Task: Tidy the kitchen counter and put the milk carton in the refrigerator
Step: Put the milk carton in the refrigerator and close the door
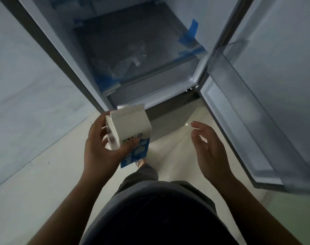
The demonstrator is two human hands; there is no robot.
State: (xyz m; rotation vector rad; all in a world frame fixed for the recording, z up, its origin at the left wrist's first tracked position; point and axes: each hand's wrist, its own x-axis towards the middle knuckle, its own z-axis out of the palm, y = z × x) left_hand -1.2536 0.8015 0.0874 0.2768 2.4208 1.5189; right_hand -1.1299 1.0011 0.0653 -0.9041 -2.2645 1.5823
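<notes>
Left hand [99,149]: grasps the milk carton [131,131], thumb across its printed face, fingers wrapped round the far side.
Right hand [207,147]: released, fingers loosely spread, holding nothing, level with the left hand and well apart from it.
Milk carton: tilted, gabled top pointing ahead of the left hand toward the refrigerator [150,96], not yet inside.
Door [283,85]: swung open beyond the right hand, its bin [248,106] near that hand.
Shelf [133,41]: ahead of both hands, with blue tape [193,30] at its edges and crumpled clear plastic [127,62] lying on it.
Step in hand: probably carrying the carton into the cabinet.
Doing it well: turn the carton upright first, aim for bare shelf beside the plastic, seat the base flat, then let go.
Spare hand: free to steady the carton.
Risk: I cannot tell whether the top is sealed, so the tilt may spill.
</notes>
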